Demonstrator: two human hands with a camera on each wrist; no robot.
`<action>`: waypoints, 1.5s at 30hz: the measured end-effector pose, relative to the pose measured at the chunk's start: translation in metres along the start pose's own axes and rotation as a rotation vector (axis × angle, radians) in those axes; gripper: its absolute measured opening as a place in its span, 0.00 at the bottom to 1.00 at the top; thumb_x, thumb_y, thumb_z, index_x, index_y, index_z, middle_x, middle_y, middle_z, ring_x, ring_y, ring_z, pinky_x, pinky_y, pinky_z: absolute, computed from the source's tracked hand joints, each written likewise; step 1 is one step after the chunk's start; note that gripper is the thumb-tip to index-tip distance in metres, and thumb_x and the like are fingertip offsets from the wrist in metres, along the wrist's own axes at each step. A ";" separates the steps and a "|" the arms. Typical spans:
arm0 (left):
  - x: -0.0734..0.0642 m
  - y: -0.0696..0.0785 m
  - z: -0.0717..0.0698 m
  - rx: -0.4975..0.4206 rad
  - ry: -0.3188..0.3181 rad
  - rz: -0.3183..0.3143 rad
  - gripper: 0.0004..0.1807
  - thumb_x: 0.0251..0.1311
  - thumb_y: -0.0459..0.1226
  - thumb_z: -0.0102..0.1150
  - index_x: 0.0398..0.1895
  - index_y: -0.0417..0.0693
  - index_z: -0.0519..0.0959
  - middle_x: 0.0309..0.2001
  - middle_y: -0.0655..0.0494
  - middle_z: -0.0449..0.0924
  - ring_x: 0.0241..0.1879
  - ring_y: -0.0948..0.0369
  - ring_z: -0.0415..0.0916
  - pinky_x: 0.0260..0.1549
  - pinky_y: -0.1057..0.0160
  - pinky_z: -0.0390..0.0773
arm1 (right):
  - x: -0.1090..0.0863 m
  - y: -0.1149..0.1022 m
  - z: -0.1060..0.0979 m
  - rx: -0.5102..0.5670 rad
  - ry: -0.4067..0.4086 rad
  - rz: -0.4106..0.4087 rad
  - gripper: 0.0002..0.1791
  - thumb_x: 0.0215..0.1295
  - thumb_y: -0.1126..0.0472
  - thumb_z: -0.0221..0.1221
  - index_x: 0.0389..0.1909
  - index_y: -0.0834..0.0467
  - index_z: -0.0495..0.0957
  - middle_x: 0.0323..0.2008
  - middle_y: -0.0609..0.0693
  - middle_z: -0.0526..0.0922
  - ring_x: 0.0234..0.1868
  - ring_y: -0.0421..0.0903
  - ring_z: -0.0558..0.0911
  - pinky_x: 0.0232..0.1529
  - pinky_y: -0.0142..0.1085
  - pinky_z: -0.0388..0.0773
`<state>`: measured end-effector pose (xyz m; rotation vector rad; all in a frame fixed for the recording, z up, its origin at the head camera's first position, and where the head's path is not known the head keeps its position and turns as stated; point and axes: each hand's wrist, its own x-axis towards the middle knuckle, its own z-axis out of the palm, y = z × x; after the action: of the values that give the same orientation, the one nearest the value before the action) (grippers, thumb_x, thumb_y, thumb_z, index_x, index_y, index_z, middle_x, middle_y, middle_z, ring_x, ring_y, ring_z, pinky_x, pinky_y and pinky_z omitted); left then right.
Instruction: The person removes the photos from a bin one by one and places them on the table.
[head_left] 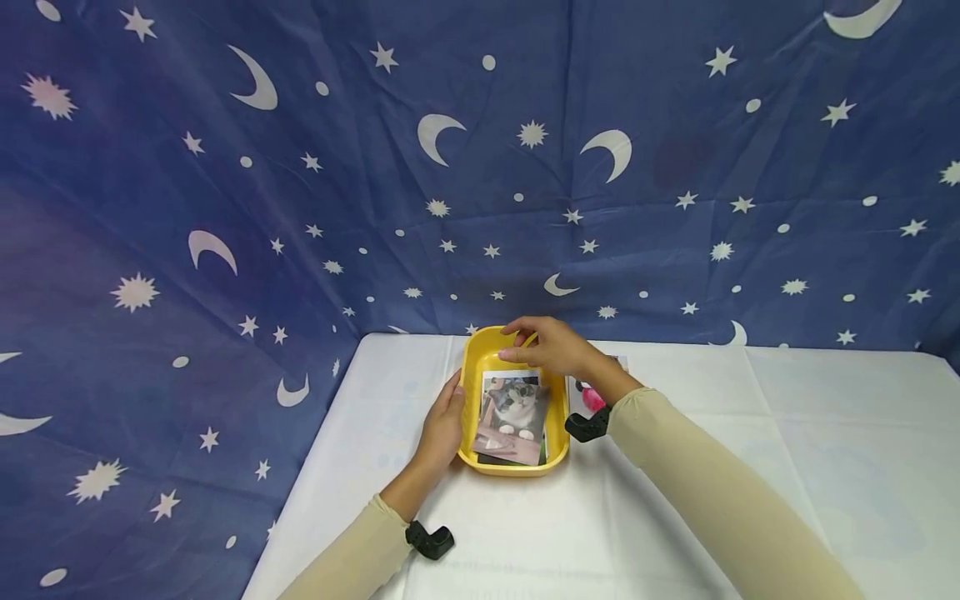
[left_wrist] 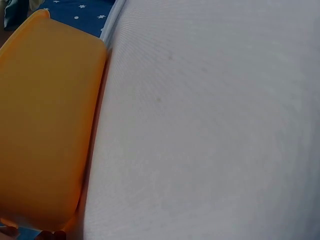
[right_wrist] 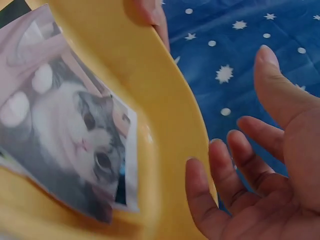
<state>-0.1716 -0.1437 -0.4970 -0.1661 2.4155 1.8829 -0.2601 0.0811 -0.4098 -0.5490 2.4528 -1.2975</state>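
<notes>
A yellow plastic tray (head_left: pixel 487 358) rests on the table with several photo prints in it. The top print, a photo of a grey and white cat (head_left: pixel 513 408), overlaps the others beneath. My left hand (head_left: pixel 442 421) grips the tray's left side, its thumb over the rim; in the left wrist view the tray's outer wall (left_wrist: pixel 50 120) fills the left. Over the tray's far end hovers my right hand (head_left: pixel 551 343), holding nothing. Its fingers spread loosely beside the rim in the right wrist view, where the cat photo (right_wrist: pixel 75 135) shows large.
Right of the tray, partly hidden by my right wrist, lies another print (head_left: pixel 588 396) with a pink shape. A white cloth (head_left: pixel 750 433) covers the table. Behind it hangs a blue curtain (head_left: pixel 510 275) with moons and stars. Each wrist wears a black camera band.
</notes>
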 end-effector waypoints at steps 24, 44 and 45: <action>-0.001 0.001 -0.001 -0.001 -0.009 0.007 0.27 0.82 0.50 0.36 0.80 0.61 0.60 0.79 0.54 0.60 0.80 0.50 0.52 0.80 0.45 0.51 | 0.028 0.008 0.044 -0.301 -0.087 0.101 0.20 0.63 0.47 0.71 0.46 0.59 0.87 0.37 0.49 0.87 0.37 0.44 0.79 0.41 0.34 0.79; 0.000 -0.001 -0.003 -0.009 -0.026 0.018 0.28 0.82 0.50 0.35 0.81 0.59 0.57 0.80 0.56 0.57 0.81 0.52 0.49 0.80 0.47 0.49 | 0.003 -0.007 0.044 -0.366 -0.321 -0.053 0.20 0.71 0.60 0.63 0.62 0.47 0.83 0.51 0.48 0.87 0.44 0.41 0.81 0.51 0.36 0.81; 0.000 -0.001 -0.002 -0.010 -0.026 0.019 0.28 0.82 0.50 0.35 0.81 0.60 0.58 0.80 0.55 0.57 0.81 0.52 0.49 0.80 0.47 0.49 | 0.000 -0.008 0.043 -0.376 -0.318 -0.065 0.21 0.71 0.61 0.62 0.63 0.46 0.82 0.54 0.48 0.87 0.46 0.41 0.80 0.53 0.37 0.80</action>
<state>-0.1712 -0.1464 -0.4977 -0.1182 2.4003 1.8926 -0.2399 0.0463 -0.4261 -0.8604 2.4247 -0.6987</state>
